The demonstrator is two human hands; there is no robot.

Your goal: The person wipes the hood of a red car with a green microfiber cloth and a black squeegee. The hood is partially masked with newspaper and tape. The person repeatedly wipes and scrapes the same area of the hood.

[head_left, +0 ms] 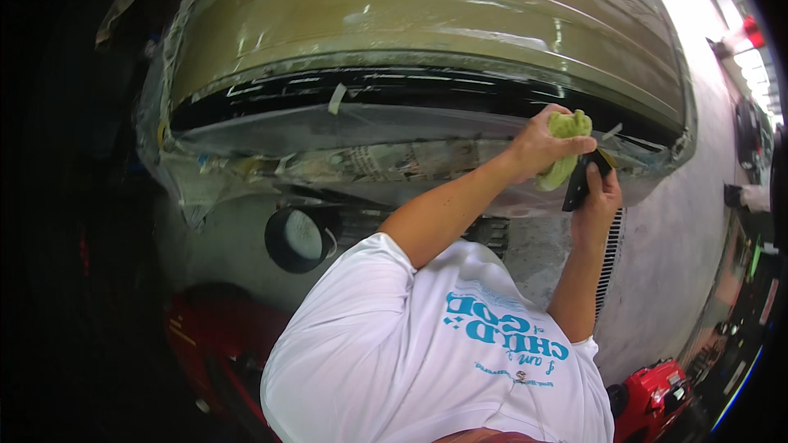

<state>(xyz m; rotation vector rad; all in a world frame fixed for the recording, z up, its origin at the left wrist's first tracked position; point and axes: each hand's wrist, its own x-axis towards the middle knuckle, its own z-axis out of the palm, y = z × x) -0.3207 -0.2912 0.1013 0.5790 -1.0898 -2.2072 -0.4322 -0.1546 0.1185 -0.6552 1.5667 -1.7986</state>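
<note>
Honestly, left hand [538, 142] has a green cloth [571, 125] bunched in its grip, right hand [603, 195] pinches a flat black piece [579, 187], probably leaving its face free, both by the gold panel [435, 20]'s near edge.

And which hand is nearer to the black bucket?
Left. The left hand, holding a green cloth, is right of the bucket; the right hand, holding a flat black piece, is farther right.

White short-sleeved T-shirt [349, 353], teal lettering [502, 328] across chest.
</note>
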